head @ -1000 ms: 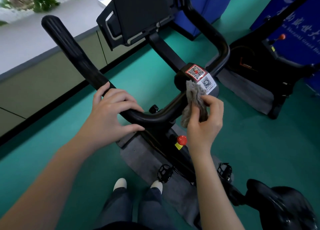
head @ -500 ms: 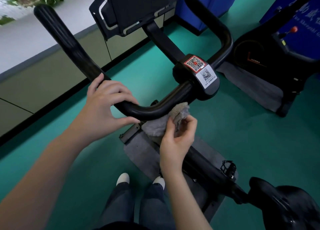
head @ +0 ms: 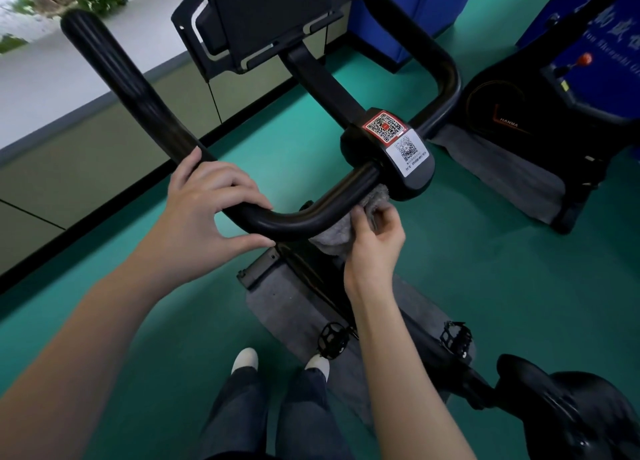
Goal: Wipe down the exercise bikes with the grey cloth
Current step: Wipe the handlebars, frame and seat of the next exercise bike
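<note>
The black handlebar (head: 298,219) of the exercise bike curves across the middle of the view, with a hub (head: 398,155) carrying two QR stickers. My left hand (head: 204,214) grips the bar at its left bend, fingers over the top and thumb underneath. My right hand (head: 374,245) holds the grey cloth (head: 349,224) bunched against the underside of the bar, just left of the hub. Part of the cloth is hidden behind the bar and my fingers.
A black console screen (head: 263,20) rises behind the bar. The saddle (head: 575,421) is at lower right, pedals (head: 332,338) and a grey mat (head: 287,307) below. A second bike (head: 540,113) stands to the right on the green floor. A wall ledge (head: 52,79) runs along the left.
My right hand dropped with the cloth from the QR hub to under the bar, then slid right along the underside toward the hub. My left hand kept its grip.
</note>
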A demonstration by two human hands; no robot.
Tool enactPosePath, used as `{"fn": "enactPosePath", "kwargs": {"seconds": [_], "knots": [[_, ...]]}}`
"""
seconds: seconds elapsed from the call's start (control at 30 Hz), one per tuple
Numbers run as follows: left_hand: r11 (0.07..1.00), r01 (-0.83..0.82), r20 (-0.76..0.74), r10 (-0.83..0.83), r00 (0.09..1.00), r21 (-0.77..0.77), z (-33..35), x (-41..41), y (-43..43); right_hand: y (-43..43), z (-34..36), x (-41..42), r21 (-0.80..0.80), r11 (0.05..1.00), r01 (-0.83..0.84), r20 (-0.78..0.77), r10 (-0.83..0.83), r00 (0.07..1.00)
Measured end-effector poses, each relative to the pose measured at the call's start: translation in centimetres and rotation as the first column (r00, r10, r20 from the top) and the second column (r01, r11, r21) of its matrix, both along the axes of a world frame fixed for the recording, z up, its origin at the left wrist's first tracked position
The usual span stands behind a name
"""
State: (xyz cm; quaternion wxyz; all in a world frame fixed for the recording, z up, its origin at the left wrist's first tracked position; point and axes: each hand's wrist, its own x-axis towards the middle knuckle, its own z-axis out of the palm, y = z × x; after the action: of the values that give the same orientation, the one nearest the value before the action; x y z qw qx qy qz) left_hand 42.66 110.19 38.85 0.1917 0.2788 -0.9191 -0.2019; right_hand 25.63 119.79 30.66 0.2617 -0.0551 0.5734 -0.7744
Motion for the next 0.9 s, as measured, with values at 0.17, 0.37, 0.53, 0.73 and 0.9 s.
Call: {"fn": "enactPosePath", "kwargs": {"seconds": [0.17,0.37,0.53,0.73,0.9], "knots": [[1.000,-0.001,-0.009,0.001,1.000,-0.002,0.0,0.0,0.0,0.9,0.1,2.0,-0.179,0.983,-0.051,0.132,0.075,0.988],[1.000,-0.003,-0.016,0.002,1.000,-0.004,-0.1,0.0,-0.1,0.9,0.0,5.2,-0.194,0.975,-0.105,0.226,0.148,0.963],[1.000,0.007,-0.029,-0.007,1.000,-0.011,-0.2,0.0,-0.2,1.8,0.5,7.9,-0.166,0.966,-0.199,0.236,0.235,0.943],[1.000,0.022,-0.055,-0.023,0.998,-0.006,-0.7,0.2,-0.5,5.6,3.4,4.3,0.149,0.989,-0.026,-0.150,0.048,0.988],[0.999,0.040,-0.071,-0.041,0.997,-0.012,-0.9,0.3,-0.8,3.6,9.1,-1.5,0.341,0.940,0.023,-0.644,0.216,0.734]]}}
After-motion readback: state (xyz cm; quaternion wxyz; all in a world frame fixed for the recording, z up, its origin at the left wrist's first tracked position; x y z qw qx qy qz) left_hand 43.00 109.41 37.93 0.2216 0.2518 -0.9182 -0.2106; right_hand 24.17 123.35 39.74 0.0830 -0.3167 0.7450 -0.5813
